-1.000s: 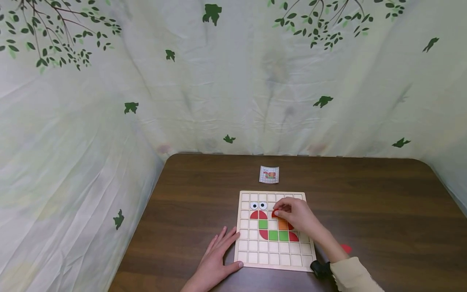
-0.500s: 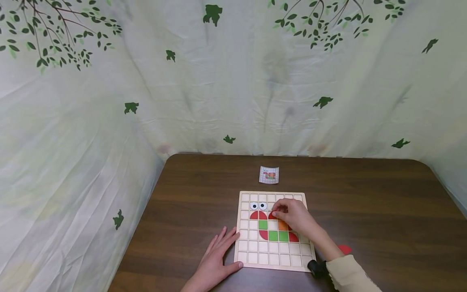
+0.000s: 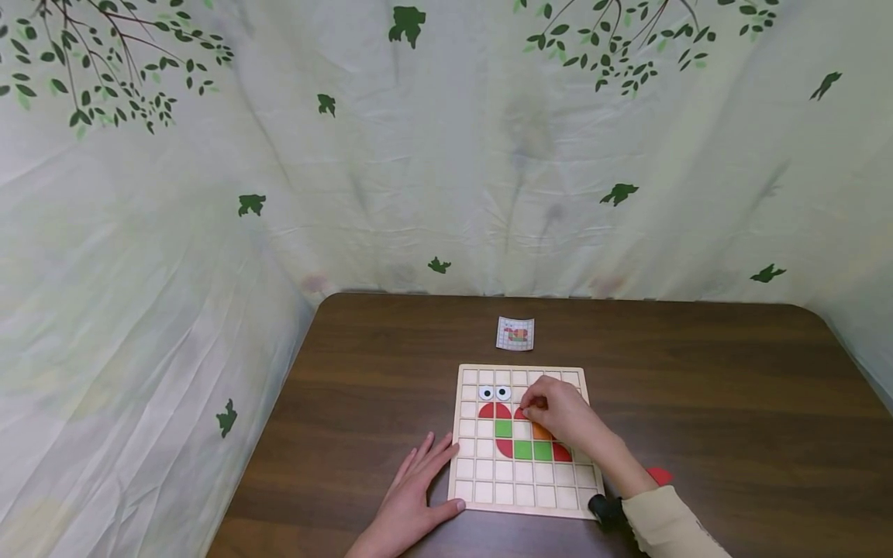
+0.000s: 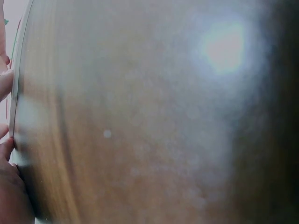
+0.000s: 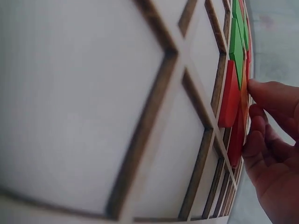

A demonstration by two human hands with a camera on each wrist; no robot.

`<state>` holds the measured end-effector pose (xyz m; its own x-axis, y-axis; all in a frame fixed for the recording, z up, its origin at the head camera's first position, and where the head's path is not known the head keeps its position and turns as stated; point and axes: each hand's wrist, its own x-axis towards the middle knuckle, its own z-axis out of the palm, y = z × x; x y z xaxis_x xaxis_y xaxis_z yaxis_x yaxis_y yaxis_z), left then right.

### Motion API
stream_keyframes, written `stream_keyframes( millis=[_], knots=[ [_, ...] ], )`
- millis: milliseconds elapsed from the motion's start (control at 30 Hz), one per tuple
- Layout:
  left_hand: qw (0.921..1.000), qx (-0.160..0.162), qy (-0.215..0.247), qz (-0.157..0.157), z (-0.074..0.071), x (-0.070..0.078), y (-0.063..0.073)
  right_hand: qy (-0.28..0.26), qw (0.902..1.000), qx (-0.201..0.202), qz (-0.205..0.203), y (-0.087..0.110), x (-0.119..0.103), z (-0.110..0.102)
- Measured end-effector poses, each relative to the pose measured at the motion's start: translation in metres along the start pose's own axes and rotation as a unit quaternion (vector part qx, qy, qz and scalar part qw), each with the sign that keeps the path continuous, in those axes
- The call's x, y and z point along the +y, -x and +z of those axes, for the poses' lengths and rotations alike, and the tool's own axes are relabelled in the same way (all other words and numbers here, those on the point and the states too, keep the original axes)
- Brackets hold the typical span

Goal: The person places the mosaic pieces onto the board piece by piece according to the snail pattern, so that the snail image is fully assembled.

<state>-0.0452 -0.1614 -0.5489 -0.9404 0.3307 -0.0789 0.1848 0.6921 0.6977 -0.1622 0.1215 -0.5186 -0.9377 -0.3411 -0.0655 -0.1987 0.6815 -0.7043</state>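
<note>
A wooden grid board lies on the table, with red quarter-circle pieces, green squares, an orange square and two round eye pieces in its cells. My right hand is over the board's upper right, thumb and fingertips on a red quarter-circle piece beside the orange square. That hand hides some cells. In the right wrist view, its fingers are bent close over the pieces. My left hand rests with fingers spread at the board's left edge, touching it.
A small printed card with a coloured grid picture lies beyond the board. Another red piece is on the table, partly behind my right forearm. A patterned curtain hangs behind the table.
My right hand has moved slightly left with the red quarter-circle piece, which now lies lower, in line with its cell. My left hand has kept its place.
</note>
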Motion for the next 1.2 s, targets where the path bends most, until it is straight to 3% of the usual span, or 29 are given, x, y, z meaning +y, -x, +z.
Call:
stream_keyframes(
  millis=[300,600,800,967,1200],
  knots=[
    [1.0,-0.006,-0.002,-0.007,0.0,0.001,0.0,-0.011,0.9999,0.01,-0.003,0.012,0.004,-0.005],
    [1.0,0.0,0.0,0.0,-0.001,0.002,0.0,-0.018,0.9983,0.054,-0.007,0.041,0.013,-0.015],
    [1.0,-0.002,0.003,-0.002,0.0,0.002,0.0,-0.025,0.9978,0.062,-0.005,0.066,0.019,-0.024],
    [0.9999,-0.009,0.0,-0.013,0.0,0.003,-0.002,0.0,0.9976,0.065,0.025,0.086,0.023,-0.033],
    [1.0,-0.001,-0.004,-0.008,0.0,0.003,-0.001,0.039,0.9949,0.09,0.023,0.112,0.037,-0.046]
  ],
)
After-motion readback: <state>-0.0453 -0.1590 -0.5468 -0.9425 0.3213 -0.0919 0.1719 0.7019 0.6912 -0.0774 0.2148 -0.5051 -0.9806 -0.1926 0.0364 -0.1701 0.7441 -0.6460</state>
